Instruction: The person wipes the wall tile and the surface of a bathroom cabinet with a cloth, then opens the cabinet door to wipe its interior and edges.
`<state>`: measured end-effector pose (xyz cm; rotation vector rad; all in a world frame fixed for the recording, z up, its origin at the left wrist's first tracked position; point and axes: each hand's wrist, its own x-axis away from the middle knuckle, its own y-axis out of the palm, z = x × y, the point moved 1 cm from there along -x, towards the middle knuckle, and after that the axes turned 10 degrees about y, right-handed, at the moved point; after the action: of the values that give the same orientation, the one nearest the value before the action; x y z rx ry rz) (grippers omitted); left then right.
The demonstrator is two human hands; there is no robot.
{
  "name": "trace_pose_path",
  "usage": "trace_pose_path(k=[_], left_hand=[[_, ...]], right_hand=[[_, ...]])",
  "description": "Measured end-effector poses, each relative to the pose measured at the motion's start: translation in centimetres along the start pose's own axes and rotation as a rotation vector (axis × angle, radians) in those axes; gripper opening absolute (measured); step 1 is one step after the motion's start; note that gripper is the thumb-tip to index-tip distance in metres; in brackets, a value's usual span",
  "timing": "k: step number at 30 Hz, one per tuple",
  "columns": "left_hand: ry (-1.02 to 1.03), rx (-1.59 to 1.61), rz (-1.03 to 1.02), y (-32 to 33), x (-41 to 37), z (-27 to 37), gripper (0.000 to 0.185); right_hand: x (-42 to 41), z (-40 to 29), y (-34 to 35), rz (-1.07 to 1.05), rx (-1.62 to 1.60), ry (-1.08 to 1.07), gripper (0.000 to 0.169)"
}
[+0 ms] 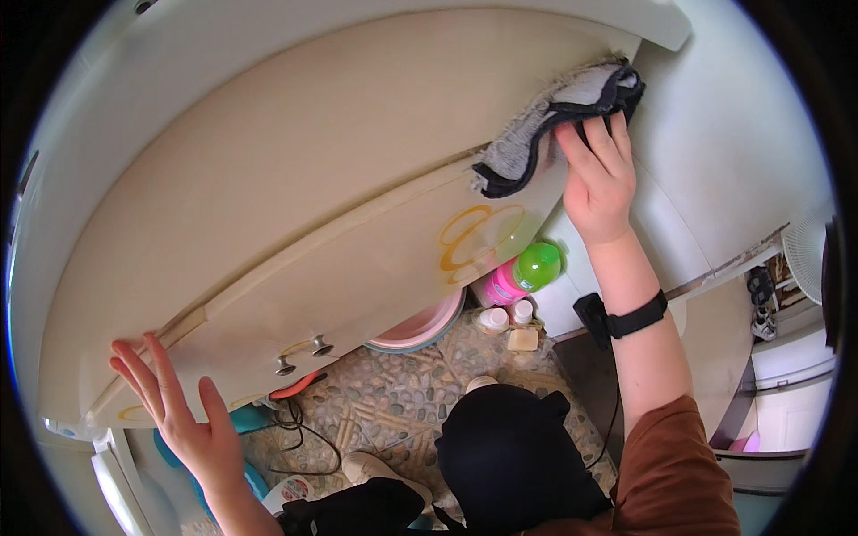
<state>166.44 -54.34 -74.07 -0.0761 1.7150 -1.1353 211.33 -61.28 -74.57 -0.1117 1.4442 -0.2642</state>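
In front of me is a beige vanity cabinet [322, 147], with a long seam across its front and yellow ring patterns. My right hand [600, 181] holds a grey cleaning cloth [523, 137] with black edging against the cabinet's right end, beside the white wall. Some of its fingers are hidden under the cloth. On the left, my left hand [184, 415] is spread with no object in it. Its fingertips rest at the cabinet's left end, by the seam. Two metal knobs [303, 355] stick out from the lower front.
A pink bottle with a green cap [523, 275], white-capped bottles [494, 319] and a soap bar [523, 339] stand near the wall. Basins [429, 325] sit under the cabinet. A black cable [295, 429] lies on the pebbled floor [395, 395]. A white basin rim [268, 50] overhangs the cabinet.
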Motion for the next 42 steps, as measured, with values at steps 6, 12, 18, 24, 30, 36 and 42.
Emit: trace_pose_path(k=[6, 12, 18, 24, 30, 36, 42], left_hand=[[-0.033, -0.013, -0.035, -0.1, -0.5, 0.8, 0.067], [0.017, -0.086, -0.017, 0.2, -0.2, 0.0, 0.064], [0.039, -0.108, -0.116, -1.3, 0.7, -1.6, 0.066], [0.108, 0.161, -0.044, -1.4, 0.8, -2.8, 0.067], [0.028, 0.16, 0.144, -2.0, 1.5, -3.9, 0.064], [-0.28, 0.144, 0.358, -2.0, 2.8, -5.0, 0.067], [-0.438, 0.25, 0.392, -1.4, 5.4, -9.1, 0.065]], right_hand=[[-1.8, -9.9, 0.3, -0.169, -0.124, -0.107, 0.023], [-4.5, -21.6, 2.6, -0.002, -0.477, 0.044, 0.019], [-2.8, -10.3, 0.9, -0.146, -0.101, -0.239, 0.018], [-0.6, -1.1, -2.2, -0.275, 0.146, -0.172, 0.023], [-4.3, -15.4, 2.3, -0.143, -0.173, -0.396, 0.028], [-7.5, -30.9, 3.2, -0.104, -0.395, -0.283, 0.027], [-7.9, -32.5, 3.7, -0.107, -0.364, -0.452, 0.026]])
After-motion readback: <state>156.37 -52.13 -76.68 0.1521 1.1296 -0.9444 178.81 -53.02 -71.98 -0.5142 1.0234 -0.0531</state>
